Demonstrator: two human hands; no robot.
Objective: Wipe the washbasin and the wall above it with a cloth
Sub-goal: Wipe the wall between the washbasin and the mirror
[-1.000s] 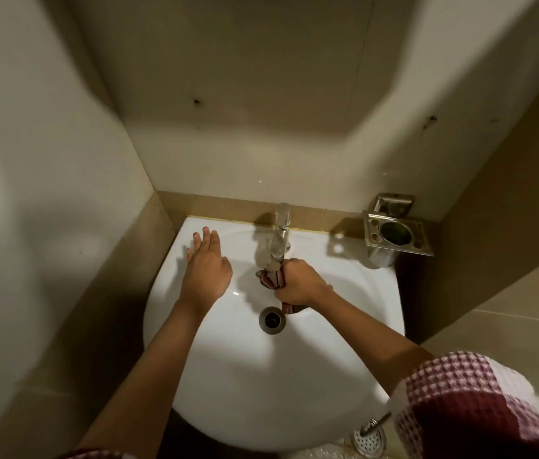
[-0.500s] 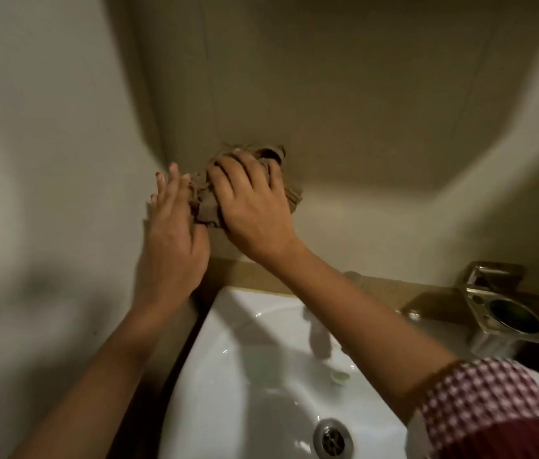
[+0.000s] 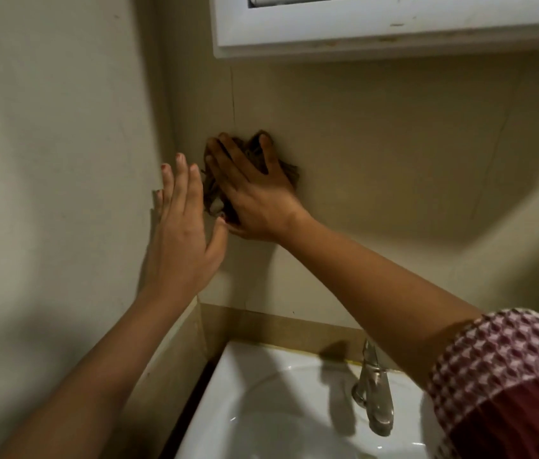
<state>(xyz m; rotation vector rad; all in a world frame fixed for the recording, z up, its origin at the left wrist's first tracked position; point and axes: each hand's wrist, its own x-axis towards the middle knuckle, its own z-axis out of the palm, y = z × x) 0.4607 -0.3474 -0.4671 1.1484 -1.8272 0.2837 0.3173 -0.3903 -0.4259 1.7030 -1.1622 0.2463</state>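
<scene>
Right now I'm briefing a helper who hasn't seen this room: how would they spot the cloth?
Start at the white washbasin and go up the beige back wall toward its left corner. There the right hand presses a dark, crumpled cloth to the wall; it is the only bunched, dark thing on that plain surface.

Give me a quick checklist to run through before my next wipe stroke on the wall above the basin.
1. Cloth pressed to the wall under the right hand: ok.
2. Right hand's fingers spread flat over the cloth: ok.
3. Left hand off the cloth: cannot tell; its thumb is close beside it.
4. Bare wall to the right for the stroke: ok.
5. Gap between the cloth and the cabinet above: ok.
6. Cloth damp enough: cannot tell.
</scene>
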